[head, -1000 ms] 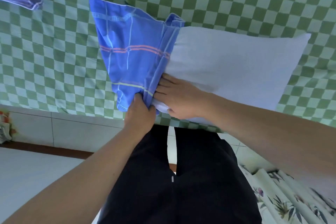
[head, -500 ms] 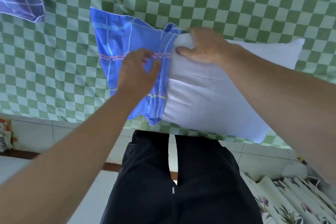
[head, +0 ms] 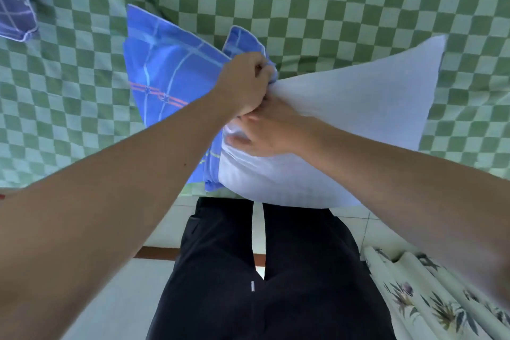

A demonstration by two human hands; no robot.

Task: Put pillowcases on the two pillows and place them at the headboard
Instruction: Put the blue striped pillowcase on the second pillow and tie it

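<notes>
Both hands grip: left hand (head: 244, 83) bunches soft blue pillowcase (head: 168, 77), right hand (head: 269, 132) clutches plump white pillow (head: 358, 107).

We cannot see the end of the white rectangular pillow (head: 345, 124) that sits inside the blue plaid fabric pillowcase (head: 168, 74); our left hand (head: 242, 85) covers the bunched opening, and its fingertips are buried in the cloth; our right hand (head: 265, 132) is smeared by motion, so its finger positions stay unclear; a second purple-blue patterned cloth (head: 13, 8) is cut by the left edge; the floral curtain fabric (head: 430, 301) runs off the bottom right corner.
</notes>
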